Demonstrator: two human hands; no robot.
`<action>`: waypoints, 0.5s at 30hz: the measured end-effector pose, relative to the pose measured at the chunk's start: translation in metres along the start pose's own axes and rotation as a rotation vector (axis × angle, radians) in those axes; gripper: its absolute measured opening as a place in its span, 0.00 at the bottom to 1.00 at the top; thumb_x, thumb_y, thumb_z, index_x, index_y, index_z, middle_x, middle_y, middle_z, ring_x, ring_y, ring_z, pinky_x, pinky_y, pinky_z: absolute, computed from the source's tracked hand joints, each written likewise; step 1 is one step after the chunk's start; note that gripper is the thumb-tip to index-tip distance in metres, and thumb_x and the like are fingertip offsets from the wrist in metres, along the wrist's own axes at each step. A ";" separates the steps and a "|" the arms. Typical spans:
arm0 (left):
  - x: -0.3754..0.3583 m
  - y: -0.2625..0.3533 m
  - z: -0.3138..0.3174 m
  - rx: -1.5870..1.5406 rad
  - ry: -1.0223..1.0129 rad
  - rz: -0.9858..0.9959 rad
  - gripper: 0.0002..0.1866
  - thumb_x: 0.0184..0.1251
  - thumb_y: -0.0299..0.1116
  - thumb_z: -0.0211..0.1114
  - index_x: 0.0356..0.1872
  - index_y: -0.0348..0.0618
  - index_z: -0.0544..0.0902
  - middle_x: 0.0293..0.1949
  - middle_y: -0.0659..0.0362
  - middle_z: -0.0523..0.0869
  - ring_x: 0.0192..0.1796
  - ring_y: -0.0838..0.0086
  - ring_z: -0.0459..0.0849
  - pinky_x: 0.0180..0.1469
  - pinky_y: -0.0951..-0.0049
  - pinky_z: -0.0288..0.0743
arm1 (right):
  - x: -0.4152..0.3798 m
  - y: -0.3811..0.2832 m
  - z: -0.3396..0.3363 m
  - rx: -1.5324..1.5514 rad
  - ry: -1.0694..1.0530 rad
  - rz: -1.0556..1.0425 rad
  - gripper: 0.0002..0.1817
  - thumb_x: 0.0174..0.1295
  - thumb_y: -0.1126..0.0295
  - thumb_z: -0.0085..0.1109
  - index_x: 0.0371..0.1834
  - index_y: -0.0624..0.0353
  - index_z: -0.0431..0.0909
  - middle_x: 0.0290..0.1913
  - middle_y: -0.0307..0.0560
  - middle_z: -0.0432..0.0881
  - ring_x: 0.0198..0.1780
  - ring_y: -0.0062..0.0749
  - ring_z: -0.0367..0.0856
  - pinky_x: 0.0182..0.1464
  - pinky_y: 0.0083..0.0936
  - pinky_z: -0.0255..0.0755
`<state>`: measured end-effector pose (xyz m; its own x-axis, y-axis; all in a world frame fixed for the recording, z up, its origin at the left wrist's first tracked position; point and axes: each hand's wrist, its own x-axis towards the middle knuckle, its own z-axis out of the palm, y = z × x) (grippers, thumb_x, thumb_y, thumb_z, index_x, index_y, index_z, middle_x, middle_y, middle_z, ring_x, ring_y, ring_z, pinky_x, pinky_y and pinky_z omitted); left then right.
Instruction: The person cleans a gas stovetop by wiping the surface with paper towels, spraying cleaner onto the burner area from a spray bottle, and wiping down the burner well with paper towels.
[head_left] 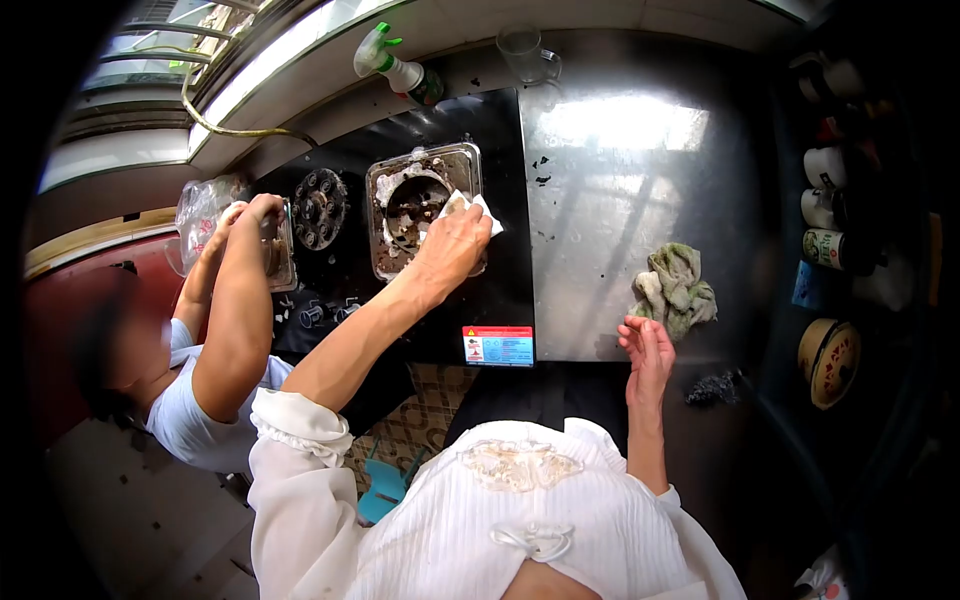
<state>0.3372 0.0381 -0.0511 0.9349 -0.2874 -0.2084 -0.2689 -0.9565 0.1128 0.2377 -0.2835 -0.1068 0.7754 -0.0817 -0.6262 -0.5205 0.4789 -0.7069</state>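
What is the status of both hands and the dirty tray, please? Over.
Left hand holding white wipe at dirty tray. Right hand open, beside green cloth. Co-worker's arms to the left, clear of both hands.

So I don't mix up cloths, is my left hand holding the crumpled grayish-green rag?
No, your left hand holds a white wipe, while the rag lies on the shiny metal counter.

a clear glass mug (520, 55), a turquoise stool (383, 492) on patterned floor tiles (425, 407), a round container (829, 363)
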 end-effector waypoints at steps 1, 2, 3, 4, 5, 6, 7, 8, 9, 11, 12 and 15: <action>0.003 -0.005 -0.002 0.018 -0.006 0.062 0.03 0.59 0.22 0.56 0.32 0.35 0.77 0.37 0.51 0.78 0.43 0.57 0.83 0.41 0.62 0.82 | 0.001 0.001 0.000 -0.003 -0.004 0.001 0.10 0.71 0.67 0.55 0.43 0.62 0.81 0.45 0.46 0.85 0.41 0.24 0.84 0.43 0.18 0.77; 0.008 -0.010 -0.003 0.033 -0.012 0.123 0.03 0.59 0.22 0.56 0.33 0.35 0.77 0.37 0.51 0.78 0.44 0.58 0.83 0.42 0.62 0.81 | 0.002 0.002 0.000 -0.009 -0.008 0.004 0.10 0.72 0.67 0.55 0.42 0.62 0.81 0.45 0.46 0.85 0.41 0.24 0.83 0.43 0.18 0.77; 0.018 -0.014 -0.013 0.049 -0.012 0.123 0.04 0.60 0.23 0.56 0.32 0.35 0.78 0.37 0.51 0.79 0.45 0.57 0.82 0.44 0.61 0.81 | 0.003 0.001 0.002 -0.010 -0.006 0.006 0.10 0.72 0.67 0.55 0.42 0.62 0.81 0.45 0.46 0.85 0.41 0.24 0.83 0.43 0.18 0.77; 0.032 -0.020 -0.015 0.053 -0.015 0.107 0.06 0.61 0.24 0.54 0.32 0.34 0.79 0.37 0.51 0.79 0.45 0.56 0.83 0.44 0.59 0.81 | 0.004 0.001 0.003 -0.014 -0.013 0.003 0.10 0.72 0.67 0.55 0.42 0.62 0.81 0.45 0.46 0.85 0.41 0.24 0.83 0.44 0.18 0.77; 0.045 -0.028 -0.012 0.071 0.011 0.100 0.06 0.61 0.25 0.56 0.30 0.34 0.80 0.37 0.50 0.80 0.44 0.56 0.84 0.44 0.60 0.82 | 0.004 0.000 0.003 -0.021 -0.022 0.001 0.10 0.72 0.67 0.55 0.42 0.62 0.81 0.45 0.46 0.85 0.41 0.24 0.83 0.44 0.18 0.77; 0.052 -0.031 -0.013 0.088 0.035 0.090 0.07 0.60 0.26 0.57 0.28 0.35 0.82 0.37 0.50 0.81 0.44 0.56 0.84 0.43 0.61 0.82 | 0.003 -0.001 0.003 -0.030 -0.018 0.007 0.10 0.72 0.67 0.55 0.42 0.62 0.81 0.45 0.46 0.85 0.41 0.24 0.83 0.44 0.18 0.77; 0.054 -0.033 -0.013 0.092 0.028 0.111 0.07 0.59 0.26 0.57 0.27 0.35 0.82 0.37 0.50 0.81 0.43 0.56 0.84 0.43 0.60 0.82 | 0.004 -0.001 0.003 -0.026 -0.020 -0.003 0.10 0.72 0.67 0.54 0.43 0.62 0.81 0.45 0.46 0.85 0.42 0.24 0.83 0.44 0.18 0.77; 0.053 -0.034 -0.015 0.096 0.015 0.132 0.07 0.59 0.26 0.57 0.26 0.35 0.81 0.37 0.51 0.82 0.43 0.56 0.85 0.44 0.60 0.82 | 0.003 -0.002 0.001 -0.020 -0.019 -0.008 0.10 0.72 0.67 0.54 0.43 0.62 0.81 0.45 0.46 0.85 0.42 0.24 0.83 0.44 0.18 0.77; 0.052 -0.037 -0.015 0.067 -0.021 0.171 0.07 0.57 0.25 0.57 0.24 0.34 0.81 0.36 0.51 0.82 0.42 0.55 0.85 0.44 0.59 0.81 | 0.001 -0.001 -0.001 -0.022 -0.017 -0.003 0.10 0.72 0.67 0.54 0.43 0.62 0.81 0.45 0.46 0.85 0.42 0.24 0.83 0.44 0.18 0.77; 0.045 -0.033 -0.018 0.013 -0.112 0.231 0.06 0.56 0.24 0.58 0.24 0.34 0.81 0.37 0.51 0.82 0.41 0.55 0.85 0.44 0.59 0.81 | -0.002 -0.002 -0.003 -0.033 0.010 0.004 0.10 0.72 0.66 0.54 0.44 0.62 0.80 0.45 0.46 0.85 0.42 0.24 0.84 0.44 0.18 0.77; 0.043 -0.031 -0.021 -0.041 -0.199 0.290 0.06 0.56 0.24 0.58 0.24 0.35 0.81 0.37 0.51 0.83 0.41 0.54 0.85 0.44 0.58 0.80 | -0.003 -0.001 -0.005 -0.030 0.008 0.001 0.10 0.72 0.66 0.54 0.44 0.62 0.80 0.45 0.46 0.85 0.42 0.24 0.84 0.44 0.18 0.77; 0.044 -0.031 -0.026 -0.014 -0.307 0.365 0.03 0.53 0.23 0.60 0.25 0.36 0.81 0.40 0.50 0.84 0.41 0.52 0.85 0.43 0.58 0.79 | -0.005 -0.001 -0.011 -0.015 0.034 0.004 0.10 0.73 0.67 0.54 0.45 0.62 0.80 0.45 0.46 0.85 0.42 0.24 0.84 0.44 0.19 0.77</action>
<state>0.3932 0.0564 -0.0385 0.6677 -0.6077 -0.4301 -0.5618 -0.7903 0.2445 0.2306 -0.2930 -0.1067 0.7608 -0.1094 -0.6397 -0.5291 0.4663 -0.7090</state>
